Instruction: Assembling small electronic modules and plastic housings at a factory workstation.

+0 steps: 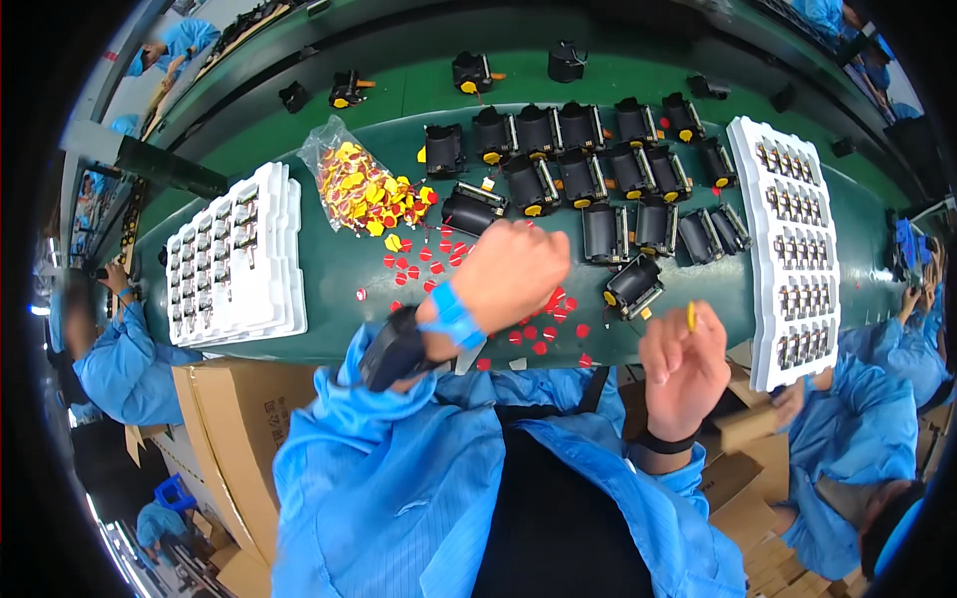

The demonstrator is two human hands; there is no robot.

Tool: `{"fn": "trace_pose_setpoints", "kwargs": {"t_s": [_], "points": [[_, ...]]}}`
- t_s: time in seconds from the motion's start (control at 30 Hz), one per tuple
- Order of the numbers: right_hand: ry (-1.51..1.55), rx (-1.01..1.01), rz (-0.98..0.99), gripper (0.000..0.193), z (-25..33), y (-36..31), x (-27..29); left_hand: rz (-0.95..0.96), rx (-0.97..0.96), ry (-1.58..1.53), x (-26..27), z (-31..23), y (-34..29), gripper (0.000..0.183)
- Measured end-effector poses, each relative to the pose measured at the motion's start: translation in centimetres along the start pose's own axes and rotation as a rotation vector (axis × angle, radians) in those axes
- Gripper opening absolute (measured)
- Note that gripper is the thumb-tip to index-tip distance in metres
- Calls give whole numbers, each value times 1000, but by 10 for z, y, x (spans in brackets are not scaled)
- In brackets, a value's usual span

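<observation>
My left hand (516, 271) is curled into a fist above the table, its back toward me; whatever its fingers hold is hidden. A blue band and a dark wrist device circle that wrist. My right hand (686, 369) is raised at the table's near edge, pinching a small yellow piece (691, 316) between thumb and finger. Loose red discs (539, 348) lie scattered around and beneath my left hand. Between the hands, a black curved housing (635, 287) with a metal-edged strip and a yellow round tab lies tilted. More black housings (604, 233) stand in rows beyond it.
A clear plastic bag (339, 164) spills yellow and red pieces (371, 194) at the back left. White trays of small metal parts stand left (269, 289) and right (763, 299). Cardboard boxes (234, 429) sit below the table. Co-workers in blue sleeves (862, 419) flank both sides.
</observation>
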State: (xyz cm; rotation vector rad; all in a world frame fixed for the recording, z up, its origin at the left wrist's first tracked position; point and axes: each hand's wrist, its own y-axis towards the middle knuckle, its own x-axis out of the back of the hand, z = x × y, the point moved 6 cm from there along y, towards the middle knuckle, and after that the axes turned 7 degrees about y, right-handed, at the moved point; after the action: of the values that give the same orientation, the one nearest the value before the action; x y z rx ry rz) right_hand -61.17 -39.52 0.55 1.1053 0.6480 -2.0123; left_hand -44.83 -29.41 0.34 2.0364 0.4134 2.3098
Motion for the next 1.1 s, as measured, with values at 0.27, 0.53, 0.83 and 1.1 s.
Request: {"fn": "trace_pose_setpoints", "kwargs": {"t_s": [0.27, 0.53, 0.83, 1.1], "points": [[-190, 142, 9, 25, 7, -3, 19, 217, -169, -117, 33, 11, -4, 32], [-302, 180, 32, 25, 5, 8, 20, -49, 741, 388, 61, 406, -80, 19], [-492, 126, -35, 18, -19, 0, -1, 247, 791, 279, -49, 476, -121, 27], [-811, 45, 517, 9, -52, 35, -74, 222, 757, -1548, 60, 108, -74, 23]]}}
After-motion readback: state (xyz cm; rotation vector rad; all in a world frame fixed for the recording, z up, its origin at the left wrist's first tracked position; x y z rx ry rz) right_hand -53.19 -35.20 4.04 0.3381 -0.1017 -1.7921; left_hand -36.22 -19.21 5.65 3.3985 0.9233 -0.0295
